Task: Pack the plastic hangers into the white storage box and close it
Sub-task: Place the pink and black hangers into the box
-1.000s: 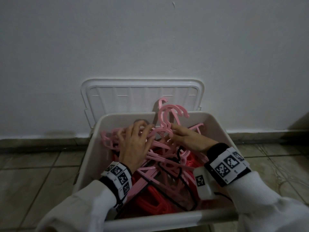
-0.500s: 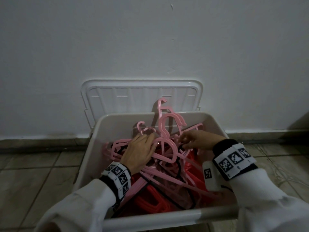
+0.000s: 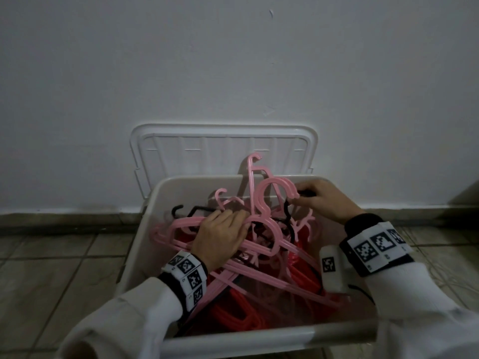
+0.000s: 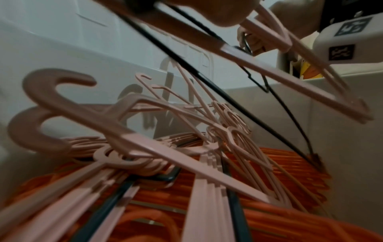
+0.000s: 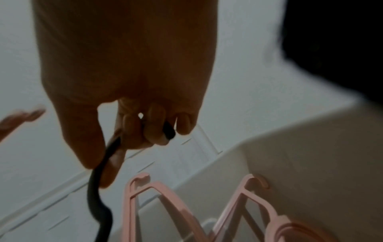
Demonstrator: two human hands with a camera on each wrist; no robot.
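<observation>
The white storage box [image 3: 145, 244] stands open on the tiled floor [image 3: 64, 255], and its lid [image 3: 223, 151] leans upright against the wall [image 3: 233, 60] just behind it. Inside the box lies a tangled heap of pink hangers [image 3: 259, 244] over red hangers [image 3: 233, 314] at the bottom, with several pink hooks rising above the box's far rim. The left hand [image 3: 220, 237] rests on the heap near the box's middle, its grip curled over the pink hangers. The right hand [image 3: 324, 203], at the box's far right corner, has its grip narrow, fingers [image 5: 153, 124] curled round the hook of a black hanger [image 5: 99, 188] that runs down into the heap.
</observation>
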